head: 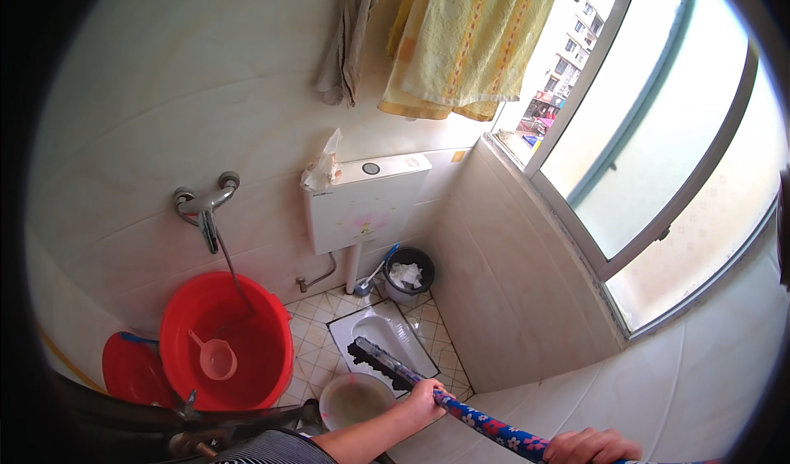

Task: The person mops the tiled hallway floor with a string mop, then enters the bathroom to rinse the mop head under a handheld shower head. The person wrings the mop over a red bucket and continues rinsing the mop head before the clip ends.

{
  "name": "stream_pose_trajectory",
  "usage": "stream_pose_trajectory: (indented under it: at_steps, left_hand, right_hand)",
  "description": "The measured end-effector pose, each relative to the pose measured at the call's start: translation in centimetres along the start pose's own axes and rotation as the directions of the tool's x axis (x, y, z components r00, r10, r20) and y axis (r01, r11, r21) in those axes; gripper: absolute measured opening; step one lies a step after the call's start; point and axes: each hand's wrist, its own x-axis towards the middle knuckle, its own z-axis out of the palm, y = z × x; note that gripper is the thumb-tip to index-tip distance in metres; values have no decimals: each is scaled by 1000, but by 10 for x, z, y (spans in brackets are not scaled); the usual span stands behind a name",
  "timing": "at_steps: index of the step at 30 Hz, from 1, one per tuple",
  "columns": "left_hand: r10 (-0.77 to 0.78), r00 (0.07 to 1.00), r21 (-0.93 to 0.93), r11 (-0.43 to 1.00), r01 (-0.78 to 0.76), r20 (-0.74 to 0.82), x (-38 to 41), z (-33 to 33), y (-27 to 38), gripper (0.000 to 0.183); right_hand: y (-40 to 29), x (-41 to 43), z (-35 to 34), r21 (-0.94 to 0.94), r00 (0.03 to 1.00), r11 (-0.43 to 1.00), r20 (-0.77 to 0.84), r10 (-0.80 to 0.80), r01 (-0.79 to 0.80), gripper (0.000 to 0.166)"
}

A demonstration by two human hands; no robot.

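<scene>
My left hand (427, 398) is wrapped around the blue floral pole (478, 420) of a mop. Farther up the same pole, at the lower right, my right hand (589, 446) also grips it. The mop's dark, ragged head (364, 358) lies over the white ceramic squat toilet (404, 334) and hides part of its bowl. A pale basin (355, 400) holding murky liquid stands just left of the pole, partly behind my left forearm.
A large red tub (259, 353) holds a pink dipper (217, 359). A wall tap (207, 203) has a hose running into the tub. Behind the toilet are a cistern (370, 208), a toilet brush (373, 274) and a waste bin (398, 291). Towels (469, 38) hang beside a window (648, 149).
</scene>
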Motion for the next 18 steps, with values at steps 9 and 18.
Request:
stream_pose_trajectory:
  at_steps: [9, 18]
  left_hand:
    - [47, 982, 107, 992, -67, 185, 21, -20, 14, 11]
    - [-13, 981, -127, 991, 39, 195, 60, -44, 27, 10]
  right_hand:
    - [-5, 7, 4, -141, 998, 990, -62, 2, -10, 36]
    - [-11, -2, 0, -16, 970, 971, -50, 239, -240, 47]
